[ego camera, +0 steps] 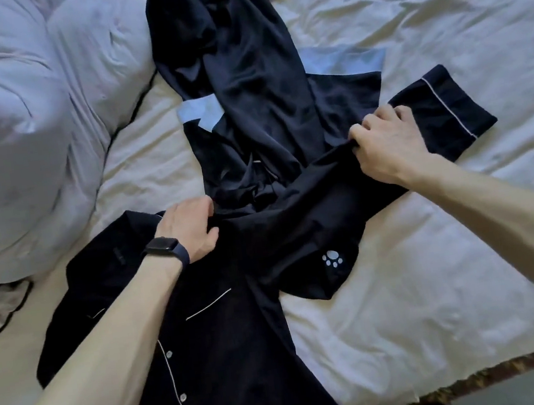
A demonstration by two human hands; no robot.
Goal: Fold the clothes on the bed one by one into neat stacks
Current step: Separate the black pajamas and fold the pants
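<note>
The bed wears a rumpled cream sheet, with a pale blue duvet heaped at its left. A navy pyjama shirt with white piping lies nearest me, overlapping dark trousers with pale blue panels. My left hand has its grip closed on the shirt's shoulder fabric. My right hand pinches the sleeve short of the cuff. I judge I'm spreading this shirt out, with no stack begun. Next it needs drawing clear of the trousers and laying flat.

Pale blue-grey duvet with dark piping, bunched up left of your left hand. Creased white sheet spreads right of your right hand. A dark patterned strip lies nearer you than that hand.
</note>
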